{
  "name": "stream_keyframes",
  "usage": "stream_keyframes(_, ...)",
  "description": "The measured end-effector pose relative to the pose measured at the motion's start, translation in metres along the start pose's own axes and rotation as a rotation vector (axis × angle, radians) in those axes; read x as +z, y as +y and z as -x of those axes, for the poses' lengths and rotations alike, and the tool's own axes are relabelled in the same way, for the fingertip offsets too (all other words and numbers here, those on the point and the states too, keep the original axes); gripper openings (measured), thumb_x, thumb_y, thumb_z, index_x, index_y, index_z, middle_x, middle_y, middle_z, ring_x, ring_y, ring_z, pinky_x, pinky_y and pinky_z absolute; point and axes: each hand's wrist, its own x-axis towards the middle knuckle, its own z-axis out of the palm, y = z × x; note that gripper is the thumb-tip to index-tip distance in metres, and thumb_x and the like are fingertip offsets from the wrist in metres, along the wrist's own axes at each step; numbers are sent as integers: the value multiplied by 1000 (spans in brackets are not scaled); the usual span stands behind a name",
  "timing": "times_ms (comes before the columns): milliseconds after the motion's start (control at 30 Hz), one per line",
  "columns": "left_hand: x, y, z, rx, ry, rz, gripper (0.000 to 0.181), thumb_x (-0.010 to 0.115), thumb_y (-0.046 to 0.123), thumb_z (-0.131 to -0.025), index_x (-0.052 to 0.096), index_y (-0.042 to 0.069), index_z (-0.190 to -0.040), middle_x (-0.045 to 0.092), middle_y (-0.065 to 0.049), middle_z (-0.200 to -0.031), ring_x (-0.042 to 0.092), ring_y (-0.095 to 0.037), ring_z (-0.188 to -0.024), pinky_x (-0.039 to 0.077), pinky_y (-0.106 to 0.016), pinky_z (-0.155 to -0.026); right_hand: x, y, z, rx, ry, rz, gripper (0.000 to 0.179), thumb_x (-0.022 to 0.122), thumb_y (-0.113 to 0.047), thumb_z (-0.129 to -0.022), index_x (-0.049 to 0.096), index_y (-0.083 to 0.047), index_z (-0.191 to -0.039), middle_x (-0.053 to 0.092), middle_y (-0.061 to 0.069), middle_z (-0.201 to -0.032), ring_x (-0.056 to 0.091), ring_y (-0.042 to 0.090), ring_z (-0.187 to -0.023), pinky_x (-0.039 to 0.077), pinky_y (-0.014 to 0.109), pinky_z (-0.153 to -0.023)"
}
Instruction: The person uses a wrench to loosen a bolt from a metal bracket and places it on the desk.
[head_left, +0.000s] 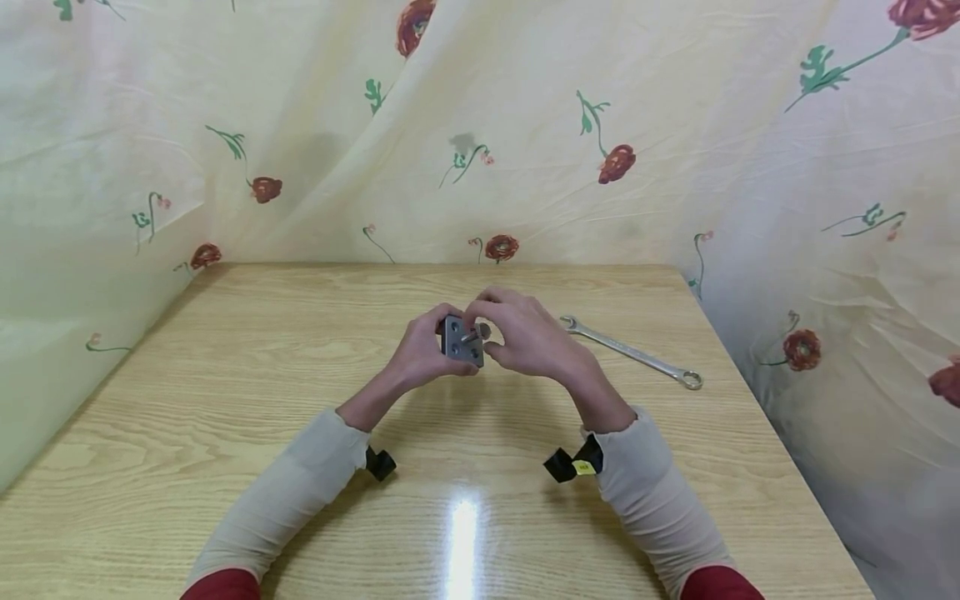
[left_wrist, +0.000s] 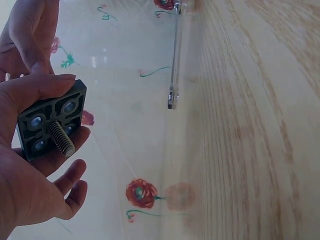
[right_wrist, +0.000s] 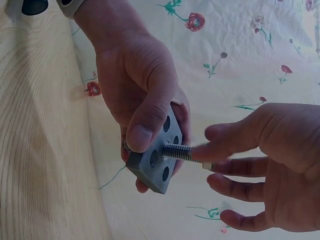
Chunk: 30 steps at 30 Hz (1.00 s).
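On the far left, a pale cloth (head_left: 90, 250) printed with red flowers hangs down beside the table (head_left: 262, 350) and runs round behind it. A grey left sleeve (head_left: 288, 483) with a red upper part reaches in, a small black block (head_left: 382, 465) at its cuff. Above the table, the left hand (head_left: 423, 350) has its grip drawn in on a square grey plate (head_left: 453, 337), thumb on one edge and fingers on the opposite one. The plate is tilted, with four holes around its middle. A bolt (left_wrist: 62, 140) passes through the centre; its threaded end sticks out of the ribbed back, its head out of the smooth face. To the right, the right hand (head_left: 528, 333) has a narrow grip, thumb and finger curled onto the bolt near its head. Another black block (head_left: 558, 465), with a yellow label (head_left: 583, 467), sits at the cuff of the right sleeve (head_left: 663, 492). Furthest right on the table, a wrench (head_left: 630, 350) lies slanted, open end near the right hand, ring end outward.
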Motion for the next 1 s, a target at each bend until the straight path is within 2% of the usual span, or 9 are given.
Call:
stream_keyframes(100,0,0,1,5,-7,2,62,87,13,-64,56,7,-118,64,-13,-113,59,-25,-97,49,-34,-83,-1,0,0,68,-9,2,38,75,-21,-83,60,-16,-118,62,7,-118,60,25,-106,48,44,-86)
stream_keyframes(167,0,1,1,4,-10,4,62,87,13,-64,56,7,-119,63,-14,-114,60,-26,-97,50,-33,-82,-2,-1,-1,131,-21,-23,42,73,-31,-86,57,-15,-122,66,6,-110,62,23,-95,49,38,-78)
stream_keyframes(267,0,1,2,-2,-14,6,63,87,13,-65,56,7,-119,63,-14,-114,59,-25,-97,50,-31,-79,-3,-1,-1,212,-42,-66,36,67,-39,-89,61,-16,-115,70,3,-93,61,17,-74,46,29,-63)
stream_keyframes(367,1,1,2,-3,-15,0,63,87,13,-64,56,7,-119,63,-13,-112,59,-25,-97,50,-30,-78,-3,-1,-1,238,-57,-86,26,62,-39,-92,66,-17,-104,70,1,-83,58,14,-62,44,27,-56)
stream_keyframes(467,1,0,1,-5,-18,-8,64,87,13,-64,56,8,-119,63,-13,-112,59,-25,-97,49,-30,-78,-2,-1,0,223,-56,-87,20,61,-34,-94,68,-17,-100,70,1,-82,56,13,-61,42,26,-55)
stream_keyframes(633,1,0,1,-14,-15,2,63,87,13,-64,56,8,-119,63,-13,-113,59,-25,-98,49,-31,-81,-2,-1,0,153,-31,-71,13,65,-25,-92,69,-15,-101,68,0,-82,55,13,-65,41,26,-58)
stream_keyframes(867,0,-1,0,-4,-5,2,62,87,13,-63,58,9,-118,64,-12,-112,59,-25,-98,48,-32,-83,-2,-1,1,44,14,-15,11,68,-15,-88,70,-14,-99,69,1,-90,61,16,-80,49,31,-70)
stream_keyframes(1000,0,0,0,-11,-7,10,62,87,13,-63,58,9,-118,64,-12,-113,58,-24,-99,47,-33,-84,-1,-1,1,11,22,-14,11,68,-9,-85,72,-14,-93,68,1,-92,61,16,-80,49,32,-70)
